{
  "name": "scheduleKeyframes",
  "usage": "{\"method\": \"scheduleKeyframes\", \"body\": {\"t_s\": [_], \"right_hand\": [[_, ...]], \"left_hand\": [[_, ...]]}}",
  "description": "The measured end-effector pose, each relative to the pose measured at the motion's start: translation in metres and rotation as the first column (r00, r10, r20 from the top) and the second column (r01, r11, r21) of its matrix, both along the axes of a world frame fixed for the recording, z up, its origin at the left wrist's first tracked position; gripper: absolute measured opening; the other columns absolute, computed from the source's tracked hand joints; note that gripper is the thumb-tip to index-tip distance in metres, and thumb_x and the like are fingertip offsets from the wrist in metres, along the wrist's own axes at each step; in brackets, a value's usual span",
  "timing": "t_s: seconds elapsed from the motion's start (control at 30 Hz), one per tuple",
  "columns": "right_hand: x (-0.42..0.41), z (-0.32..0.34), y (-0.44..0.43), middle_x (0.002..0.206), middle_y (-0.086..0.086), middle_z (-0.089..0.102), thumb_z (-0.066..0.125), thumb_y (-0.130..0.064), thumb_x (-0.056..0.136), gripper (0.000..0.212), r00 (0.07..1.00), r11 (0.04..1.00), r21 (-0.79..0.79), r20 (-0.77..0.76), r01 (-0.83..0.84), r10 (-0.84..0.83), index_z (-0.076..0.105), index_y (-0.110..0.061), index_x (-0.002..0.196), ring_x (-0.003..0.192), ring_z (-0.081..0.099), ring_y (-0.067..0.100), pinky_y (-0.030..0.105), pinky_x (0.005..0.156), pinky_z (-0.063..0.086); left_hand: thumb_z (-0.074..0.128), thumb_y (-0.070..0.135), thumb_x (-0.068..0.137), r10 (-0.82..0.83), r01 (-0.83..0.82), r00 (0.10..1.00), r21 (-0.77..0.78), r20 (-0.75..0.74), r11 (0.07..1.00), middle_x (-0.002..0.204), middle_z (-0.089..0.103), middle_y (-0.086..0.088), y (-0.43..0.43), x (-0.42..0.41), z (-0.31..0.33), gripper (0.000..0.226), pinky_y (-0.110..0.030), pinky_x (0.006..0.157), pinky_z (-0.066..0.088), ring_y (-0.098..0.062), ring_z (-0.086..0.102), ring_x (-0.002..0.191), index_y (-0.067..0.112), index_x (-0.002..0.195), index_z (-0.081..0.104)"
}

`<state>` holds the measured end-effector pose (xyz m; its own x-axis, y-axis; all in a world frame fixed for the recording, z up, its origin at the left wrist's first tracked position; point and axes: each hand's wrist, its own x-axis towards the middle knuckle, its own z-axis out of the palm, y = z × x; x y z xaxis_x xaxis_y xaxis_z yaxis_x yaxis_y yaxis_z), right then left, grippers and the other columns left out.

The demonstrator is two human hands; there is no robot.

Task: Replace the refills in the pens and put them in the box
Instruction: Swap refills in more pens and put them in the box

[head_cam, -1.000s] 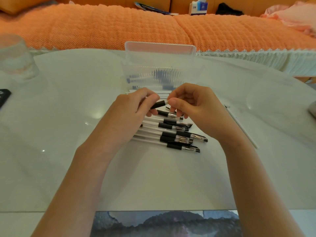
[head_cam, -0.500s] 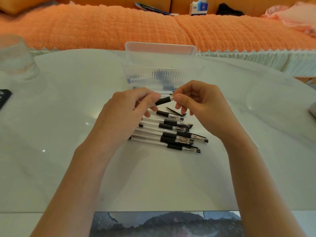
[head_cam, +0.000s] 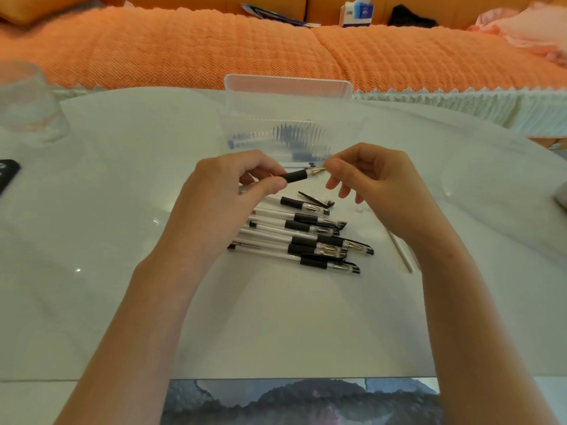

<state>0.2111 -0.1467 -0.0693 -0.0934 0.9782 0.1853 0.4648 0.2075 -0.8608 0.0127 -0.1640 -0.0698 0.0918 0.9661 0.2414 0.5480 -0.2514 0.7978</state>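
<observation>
1. Left hand [head_cam: 233,194]: fingers curled round a clear-barrelled pen [head_cam: 296,175] with a black rubber grip. The thumb presses on the grip. The pen is held nearly level above the table, just in front of the box.
2. Right hand [head_cam: 377,185]: thumb and forefinger pinch the pen's metal tip. The other fingers hang loosely curled and hold nothing.
3. Transparent ribbed plastic box [head_cam: 288,90]: lid raised upright, standing on the table just behind the hands. Dark and blue shapes lie inside, blurred by the ribbed wall, possibly pens or refills.
4. Heap of matching pens [head_cam: 306,240]: lying roughly parallel on the table below the hands, tips to the right.
5. Loose black pen cap [head_cam: 316,199]: at the heap's far edge.
6. Thin white stick [head_cam: 402,253]: lying alone to the right of the heap, beside the right wrist.
7. Glossy white table [head_cam: 122,240].
8. Clear drinking glass [head_cam: 27,102]: far left, with a dark flat slab [head_cam: 6,176] at the left edge.
9. Orange textured sofa cover [head_cam: 184,47]: behind the table.
</observation>
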Motion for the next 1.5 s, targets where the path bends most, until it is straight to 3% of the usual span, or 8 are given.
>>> {"method": "scheduleKeyframes", "body": {"t_s": [0.17, 0.33, 0.5, 0.8, 0.9, 1.07, 1.3, 1.5], "right_hand": [[0.011, -0.008, 0.002, 0.082, -0.009, 0.067, 0.064, -0.025, 0.088, 0.006, 0.971, 0.987, 0.029, 0.182, 0.155, -0.158, 0.069, -0.022, 0.088, 0.069, 0.055, 0.003, 0.012, 0.061, 0.042], [-0.005, -0.022, 0.008, 0.087, -0.011, 0.062, 0.065, -0.031, 0.087, 0.014, 0.902, 0.993, -0.011, 0.420, 0.117, -0.101, 0.070, -0.020, 0.093, 0.068, 0.047, -0.001, 0.018, 0.064, 0.035], [-0.011, -0.027, 0.015, 0.095, -0.006, 0.059, 0.066, -0.028, 0.086, 0.014, 0.862, 0.989, -0.023, 0.494, 0.143, -0.113, 0.069, -0.018, 0.095, 0.078, 0.050, 0.008, 0.024, 0.071, 0.036], [0.003, -0.012, 0.008, 0.078, -0.002, 0.068, 0.064, -0.019, 0.088, 0.008, 0.987, 0.997, -0.063, 0.156, 0.050, -0.040, 0.062, -0.015, 0.094, 0.068, 0.064, 0.009, 0.029, 0.071, 0.053], [0.007, -0.012, 0.006, 0.078, 0.000, 0.067, 0.065, -0.016, 0.087, 0.005, 0.992, 0.999, -0.039, 0.123, 0.019, -0.014, 0.064, -0.017, 0.092, 0.069, 0.063, 0.012, 0.033, 0.075, 0.055], [0.002, -0.008, 0.005, 0.076, -0.002, 0.064, 0.066, -0.012, 0.086, 0.007, 0.999, 1.000, -0.005, 0.039, -0.016, 0.017, 0.064, -0.018, 0.090, 0.065, 0.060, 0.009, 0.024, 0.068, 0.053], [-0.012, -0.009, 0.003, 0.079, 0.000, 0.066, 0.068, -0.014, 0.085, 0.006, 0.997, 0.997, -0.018, 0.021, -0.078, 0.078, 0.066, -0.016, 0.091, 0.066, 0.060, 0.009, 0.026, 0.069, 0.053], [-0.016, -0.009, 0.002, 0.078, 0.006, 0.069, 0.068, -0.005, 0.083, 0.008, 0.996, 0.997, 0.009, -0.044, -0.074, 0.074, 0.067, -0.009, 0.090, 0.066, 0.066, 0.013, 0.026, 0.070, 0.056]], "left_hand": [[0.069, 0.029, 0.082, 0.030, -0.030, 0.999, -0.005, -0.035, 1.000, 0.073, 0.061, 0.022, 0.002, -0.006, -0.003, 0.006, -0.013, 0.062, 0.039, -0.002, 0.056, 0.076, 0.034, 0.086, 0.070], [0.069, 0.029, 0.082, 0.039, -0.040, 0.997, -0.013, -0.069, 0.999, 0.074, 0.061, 0.020, 0.002, -0.006, -0.003, 0.005, -0.026, 0.075, 0.049, -0.004, 0.057, 0.082, 0.033, 0.086, 0.070], [0.071, 0.029, 0.081, 0.039, -0.041, 0.995, -0.010, -0.088, 0.999, 0.073, 0.060, 0.020, 0.003, -0.009, -0.003, 0.006, -0.029, 0.074, 0.048, -0.005, 0.057, 0.082, 0.032, 0.086, 0.070], [0.071, 0.029, 0.081, 0.061, -0.062, 0.996, -0.012, -0.070, 0.998, 0.079, 0.063, 0.019, 0.005, -0.013, -0.004, 0.009, -0.018, 0.067, 0.039, 0.000, 0.055, 0.079, 0.033, 0.089, 0.070], [0.072, 0.028, 0.080, 0.062, -0.063, 0.996, -0.012, -0.061, 0.998, 0.078, 0.063, 0.019, 0.005, -0.014, -0.005, 0.008, -0.022, 0.071, 0.041, -0.001, 0.055, 0.079, 0.033, 0.087, 0.070], [0.071, 0.027, 0.081, 0.058, -0.059, 0.996, -0.013, -0.064, 0.998, 0.076, 0.062, 0.020, 0.004, -0.014, -0.003, 0.008, -0.029, 0.081, 0.048, -0.002, 0.056, 0.083, 0.032, 0.088, 0.071], [0.069, 0.029, 0.082, 0.037, -0.038, 0.995, -0.015, -0.090, 0.999, 0.078, 0.063, 0.019, 0.002, -0.007, -0.002, 0.007, -0.027, 0.079, 0.046, -0.003, 0.058, 0.084, 0.032, 0.088, 0.071], [0.065, 0.023, 0.085, 0.008, -0.009, 0.998, -0.021, -0.065, 1.000, 0.073, 0.070, 0.016, 0.001, -0.005, -0.003, 0.009, -0.036, 0.075, 0.053, -0.010, 0.063, 0.063, 0.031, 0.085, 0.068]]}}
